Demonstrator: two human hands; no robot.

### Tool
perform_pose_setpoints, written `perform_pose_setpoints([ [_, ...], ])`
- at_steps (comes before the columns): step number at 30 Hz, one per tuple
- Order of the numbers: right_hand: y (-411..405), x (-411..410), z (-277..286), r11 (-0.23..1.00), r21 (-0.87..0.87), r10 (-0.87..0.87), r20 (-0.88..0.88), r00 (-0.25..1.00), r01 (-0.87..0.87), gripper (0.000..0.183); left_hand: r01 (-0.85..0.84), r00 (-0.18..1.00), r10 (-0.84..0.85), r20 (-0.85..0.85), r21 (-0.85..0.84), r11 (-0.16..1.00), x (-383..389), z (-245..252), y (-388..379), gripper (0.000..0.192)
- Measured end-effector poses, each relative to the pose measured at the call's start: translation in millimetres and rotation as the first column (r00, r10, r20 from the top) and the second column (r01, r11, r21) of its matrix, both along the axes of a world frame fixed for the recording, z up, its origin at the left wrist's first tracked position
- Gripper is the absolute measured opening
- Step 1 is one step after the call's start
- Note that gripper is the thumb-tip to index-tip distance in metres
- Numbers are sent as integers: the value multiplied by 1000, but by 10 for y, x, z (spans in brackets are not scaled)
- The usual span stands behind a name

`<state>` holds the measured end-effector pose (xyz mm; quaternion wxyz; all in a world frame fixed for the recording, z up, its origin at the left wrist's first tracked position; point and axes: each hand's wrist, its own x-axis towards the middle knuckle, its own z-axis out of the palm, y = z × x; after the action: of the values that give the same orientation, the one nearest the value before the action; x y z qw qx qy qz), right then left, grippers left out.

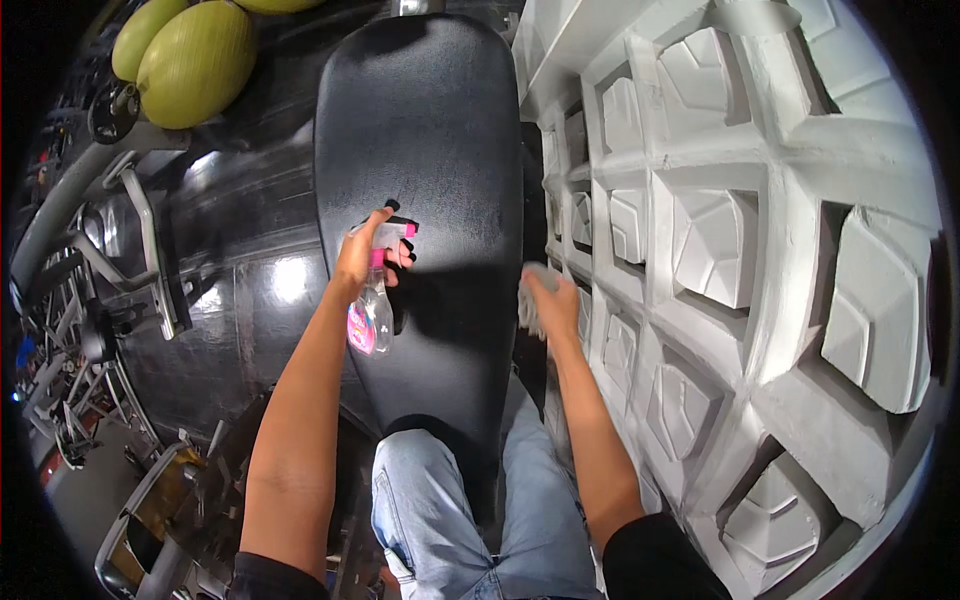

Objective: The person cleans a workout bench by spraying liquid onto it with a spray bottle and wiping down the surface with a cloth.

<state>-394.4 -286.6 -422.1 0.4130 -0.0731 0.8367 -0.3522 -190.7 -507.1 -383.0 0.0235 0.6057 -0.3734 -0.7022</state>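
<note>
A black padded bench [427, 120] stretches lengthwise in front of me, its near end narrowing by my knees. Over its left edge, my left hand [367, 251] grips a clear plastic spray bottle [380, 311] by its trigger head; the bottle has pink parts and a pink label, and its nozzle points to the right. My right hand [553, 300] holds a light grey cloth [534, 304] beside the bench's right edge. The cloth is somewhat blurred, and whether it touches the bench I cannot tell.
A white wall with deep molded recesses [787, 225] rises close on the right. Metal gym equipment [142, 225] stands at the left on a dark, shiny floor [247, 277]. Yellow-green exercise balls [199, 64] lie at the upper left.
</note>
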Motion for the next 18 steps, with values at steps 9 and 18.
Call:
perform_pose_setpoints([
  [9,-431,10,271,967,-176,98,-401,911,-182,33,16,999,-8,44,-180,984,-66,51,219,45],
  [18,811,390,620,981,-181,28,-209,978,-67,24,198,968,-136,209,-314,929,-437,371,771,50],
])
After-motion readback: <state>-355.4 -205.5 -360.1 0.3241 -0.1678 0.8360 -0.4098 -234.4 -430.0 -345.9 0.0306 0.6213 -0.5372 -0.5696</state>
